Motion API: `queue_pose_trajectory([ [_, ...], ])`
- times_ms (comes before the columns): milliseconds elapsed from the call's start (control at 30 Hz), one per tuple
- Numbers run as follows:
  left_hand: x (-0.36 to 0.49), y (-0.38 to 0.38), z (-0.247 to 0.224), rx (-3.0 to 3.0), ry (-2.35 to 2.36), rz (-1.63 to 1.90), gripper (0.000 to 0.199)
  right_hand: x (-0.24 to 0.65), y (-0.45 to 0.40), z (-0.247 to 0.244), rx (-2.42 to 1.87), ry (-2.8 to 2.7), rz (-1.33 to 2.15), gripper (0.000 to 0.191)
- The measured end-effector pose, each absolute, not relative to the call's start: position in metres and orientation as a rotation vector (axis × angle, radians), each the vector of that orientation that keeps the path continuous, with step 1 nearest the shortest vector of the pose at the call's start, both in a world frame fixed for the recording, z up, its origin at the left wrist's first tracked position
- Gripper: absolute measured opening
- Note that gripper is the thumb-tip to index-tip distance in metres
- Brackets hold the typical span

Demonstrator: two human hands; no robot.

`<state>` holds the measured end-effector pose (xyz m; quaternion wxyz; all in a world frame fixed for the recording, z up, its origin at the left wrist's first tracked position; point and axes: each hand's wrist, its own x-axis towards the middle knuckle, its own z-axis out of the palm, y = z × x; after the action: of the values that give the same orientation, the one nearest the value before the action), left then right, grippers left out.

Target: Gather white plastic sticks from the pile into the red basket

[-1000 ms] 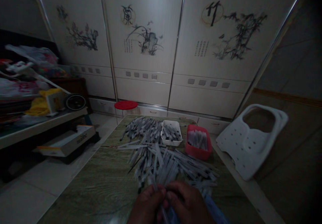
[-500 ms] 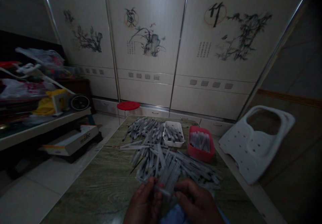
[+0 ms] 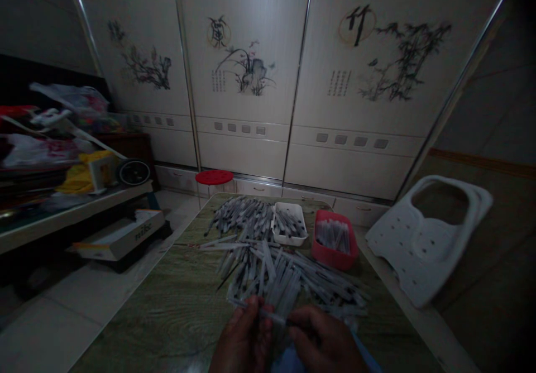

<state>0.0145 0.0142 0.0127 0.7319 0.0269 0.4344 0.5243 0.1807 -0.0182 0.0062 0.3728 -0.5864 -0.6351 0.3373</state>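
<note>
My left hand (image 3: pixel 245 334) is closed around a slim translucent pen-like tube (image 3: pixel 272 316), which points to the right. At the tube's right end, my right hand (image 3: pixel 320 336) is pinched; a small dark piece shows faintly at its fingertips, mostly hidden. Just beyond my hands lies a spread of similar clear tubes (image 3: pixel 285 283), several with dark ends. Farther off, another heap of dark-tipped tubes (image 3: pixel 240 214) lies beside a white tray (image 3: pixel 288 242) with more of them inside. A red plastic basket (image 3: pixel 335 258) at the right holds upright-leaning clear tubes.
The wood-grain table (image 3: pixel 167 300) carries everything. A white plastic chair (image 3: pixel 419 244) leans at the right, and a red stool (image 3: pixel 214 177) stands beyond the table. On the left, a loaded shelf (image 3: pixel 84 205) sits above a shoe box (image 3: pixel 121 236). Panelled wardrobe doors (image 3: pixel 251 105) stand behind.
My right hand has moved slightly left, bringing its fingertips with the small dark piece up to the tube's end. My left hand keeps holding the tube.
</note>
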Motion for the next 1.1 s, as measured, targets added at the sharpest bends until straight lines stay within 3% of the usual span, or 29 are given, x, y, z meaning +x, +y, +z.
queue_pose_trajectory([
  [1100,0.017,0.011,-0.001,0.093,0.936,1.186,0.011,0.184,-0.019,0.001,-1.518,-1.732,0.840,0.033],
])
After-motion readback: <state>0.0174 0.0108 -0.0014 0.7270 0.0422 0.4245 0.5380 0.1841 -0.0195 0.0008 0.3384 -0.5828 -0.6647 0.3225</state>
